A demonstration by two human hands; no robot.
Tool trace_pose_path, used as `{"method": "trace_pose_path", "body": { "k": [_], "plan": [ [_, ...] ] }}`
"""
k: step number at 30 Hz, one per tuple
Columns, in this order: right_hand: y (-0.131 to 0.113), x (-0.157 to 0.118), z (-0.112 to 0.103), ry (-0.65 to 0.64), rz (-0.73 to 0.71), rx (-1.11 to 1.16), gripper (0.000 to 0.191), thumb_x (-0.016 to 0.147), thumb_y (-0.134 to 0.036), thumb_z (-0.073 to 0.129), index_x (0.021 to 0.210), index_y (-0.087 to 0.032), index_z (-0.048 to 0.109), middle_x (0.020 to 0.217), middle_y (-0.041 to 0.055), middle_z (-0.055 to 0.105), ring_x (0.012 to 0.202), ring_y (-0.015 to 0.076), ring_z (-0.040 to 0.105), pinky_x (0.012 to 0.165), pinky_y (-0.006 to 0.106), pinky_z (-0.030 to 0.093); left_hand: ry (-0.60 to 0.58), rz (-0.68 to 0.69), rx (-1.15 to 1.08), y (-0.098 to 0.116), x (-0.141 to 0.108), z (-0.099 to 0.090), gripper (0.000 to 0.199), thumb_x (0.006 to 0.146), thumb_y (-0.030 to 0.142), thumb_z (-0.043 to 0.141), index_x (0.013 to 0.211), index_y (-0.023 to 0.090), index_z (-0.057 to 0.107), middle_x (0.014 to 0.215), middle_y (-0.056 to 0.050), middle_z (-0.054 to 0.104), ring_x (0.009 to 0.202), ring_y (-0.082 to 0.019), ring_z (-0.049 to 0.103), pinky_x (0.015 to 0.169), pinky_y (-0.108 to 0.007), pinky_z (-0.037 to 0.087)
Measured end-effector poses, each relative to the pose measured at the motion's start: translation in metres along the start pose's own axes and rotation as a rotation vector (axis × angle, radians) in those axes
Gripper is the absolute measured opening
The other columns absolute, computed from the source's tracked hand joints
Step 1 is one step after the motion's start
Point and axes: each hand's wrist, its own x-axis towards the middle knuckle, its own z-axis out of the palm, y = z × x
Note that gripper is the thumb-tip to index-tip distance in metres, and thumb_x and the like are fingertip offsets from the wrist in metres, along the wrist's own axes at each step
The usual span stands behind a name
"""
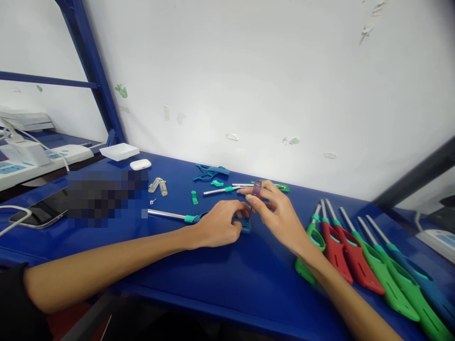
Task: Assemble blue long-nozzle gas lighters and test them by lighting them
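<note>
Right fingers (262, 207) pinching a purple screwdriver (256, 189), left fingers (234, 207) gripping a blue plastic lighter (245, 228), slim metal tube (168, 214)

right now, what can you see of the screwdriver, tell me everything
The screwdriver has a purple, plastic-looking handle and a thin dark shaft. It stands nearly upright, its top leaning right. The right hand holds the handle between thumb and fingers; the shaft points down at the blue lighter in the left hand. The tip is too small to make out.
</note>
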Motion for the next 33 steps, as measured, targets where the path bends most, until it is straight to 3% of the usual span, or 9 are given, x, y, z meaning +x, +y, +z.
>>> {"method": "trace_pose_path", "body": {
  "k": [4,7,12,18,22,33],
  "plan": [
    [0.002,0.001,-0.002,0.001,0.041,0.118,0.039,0.1,-0.04,0.062,0.133,-0.02,0.057,0.099,0.0025,0.066,0.069,0.0112,0.062,0.056,0.024,0.053,-0.002,-0.009,0.009,-0.001,-0.001,0.001,0.027,0.101,0.035,0.063,0.118,0.015,0.065,0.117,-0.008,0.068,0.102,-0.022,0.068,0.09,-0.042,0.059],
    [0.004,0.001,-0.001,0.021,0.026,0.155,0.047,0.099,-0.039,0.065,0.141,-0.023,0.051,0.098,0.0022,0.066,0.072,0.0124,0.063,0.059,0.026,0.055,-0.003,-0.003,0.007,-0.001,-0.001,0.001,0.027,0.101,0.035,0.063,0.119,0.015,0.065,0.117,-0.008,0.068,0.102,-0.022,0.068,0.09,-0.043,0.059],
    [-0.001,-0.002,-0.003,0.015,0.005,0.118,0.04,0.097,-0.039,0.067,0.132,-0.021,0.059,0.093,0.0002,0.067,0.061,0.0088,0.059,0.056,0.024,0.053,-0.006,-0.011,-0.004,0.0,-0.001,-0.001,0.027,0.101,0.035,0.063,0.119,0.015,0.065,0.117,-0.008,0.068,0.102,-0.021,0.068,0.09,-0.043,0.059],
    [-0.01,-0.003,-0.012,0.1,0.001,0.122,0.03,0.104,-0.042,0.055,0.116,-0.018,0.067,0.099,0.0033,0.07,0.069,0.0106,0.063,0.062,0.027,0.056,-0.012,-0.034,-0.01,0.0,-0.001,-0.001,0.027,0.101,0.036,0.062,0.119,0.016,0.065,0.117,-0.008,0.068,0.102,-0.021,0.068,0.091,-0.043,0.058],
    [-0.007,-0.001,-0.014,0.151,0.041,0.169,0.028,0.101,-0.042,0.06,0.11,-0.016,0.067,0.094,0.0018,0.069,0.064,0.0089,0.061,0.055,0.023,0.052,-0.007,-0.037,-0.017,0.0,-0.001,-0.001,0.027,0.101,0.036,0.062,0.12,0.016,0.064,0.118,-0.008,0.068,0.103,-0.022,0.068,0.092,-0.043,0.058],
    [0.005,-0.001,-0.006,0.206,0.107,0.337,0.021,0.097,-0.034,0.068,0.105,-0.015,0.064,0.084,-0.002,0.064,0.063,0.0093,0.061,0.056,0.024,0.054,-0.007,-0.04,-0.025,-0.002,-0.002,0.002,0.03,0.101,0.036,0.063,0.123,0.016,0.063,0.12,-0.009,0.067,0.104,-0.022,0.067,0.091,-0.044,0.058]
  ]
}}
